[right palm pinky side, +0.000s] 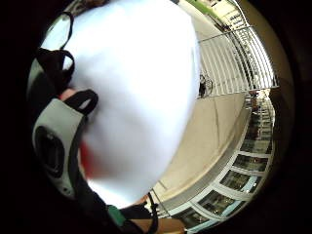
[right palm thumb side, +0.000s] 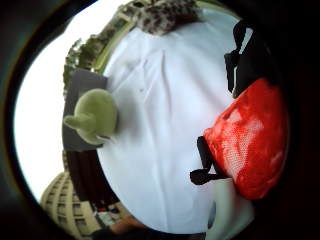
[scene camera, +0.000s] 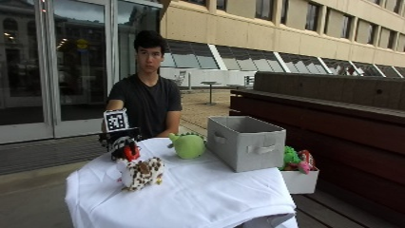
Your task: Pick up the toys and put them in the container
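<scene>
Gripping a red toy [scene camera: 131,153] just above the white cloth [scene camera: 190,194], near the spotted toy [scene camera: 141,173], the right hand [scene camera: 124,144] should probably lift clear of the green toy [scene camera: 188,145] before crossing right to the grey bin [scene camera: 245,142].

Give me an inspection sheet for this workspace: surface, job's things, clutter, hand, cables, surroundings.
Surface: table under a white tablecloth, wrinkled.
Job's things: green plush toy on the cloth beside the grey fabric bin; spotted plush toy near the front edge; red toy held in the hand.
Clutter: white box holding more toys beside the table, past the bin.
Hand: gloved right hand above the cloth, grips the red toy.
Cables: nothing seen.
Surroundings: outdoors; glass doors behind the person, wooden bench alongside, building beyond.
</scene>
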A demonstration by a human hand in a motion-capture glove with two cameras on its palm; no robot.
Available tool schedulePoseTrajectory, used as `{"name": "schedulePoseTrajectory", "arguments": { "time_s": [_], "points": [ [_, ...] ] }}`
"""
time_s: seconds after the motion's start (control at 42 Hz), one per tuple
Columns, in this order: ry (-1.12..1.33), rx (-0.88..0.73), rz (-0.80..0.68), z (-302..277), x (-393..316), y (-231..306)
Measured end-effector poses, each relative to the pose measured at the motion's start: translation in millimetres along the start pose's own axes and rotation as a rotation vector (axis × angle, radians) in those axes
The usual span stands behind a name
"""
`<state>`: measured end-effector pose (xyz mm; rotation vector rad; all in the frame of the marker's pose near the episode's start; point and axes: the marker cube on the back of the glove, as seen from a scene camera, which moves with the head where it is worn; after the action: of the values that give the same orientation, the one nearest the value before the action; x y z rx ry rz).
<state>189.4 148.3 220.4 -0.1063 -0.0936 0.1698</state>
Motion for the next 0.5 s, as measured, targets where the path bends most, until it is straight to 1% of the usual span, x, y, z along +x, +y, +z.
{"name": "schedulePoseTrajectory", "arguments": {
  "time_s": [0.095, 0.143, 0.238, 0.381, 0.452, 0.5],
  "points": [
    [0.029, -0.058, 0.024, -6, -8, 4],
    [0.046, -0.047, 0.020, -10, -13, -2],
    [0.051, 0.184, -0.034, -30, -24, -36],
    [0.040, 0.199, -0.010, -110, -58, -48],
    [0.030, 0.180, -0.035, -165, -83, -55],
    [0.014, 0.195, -0.053, -200, -103, -63]
  ]
}}
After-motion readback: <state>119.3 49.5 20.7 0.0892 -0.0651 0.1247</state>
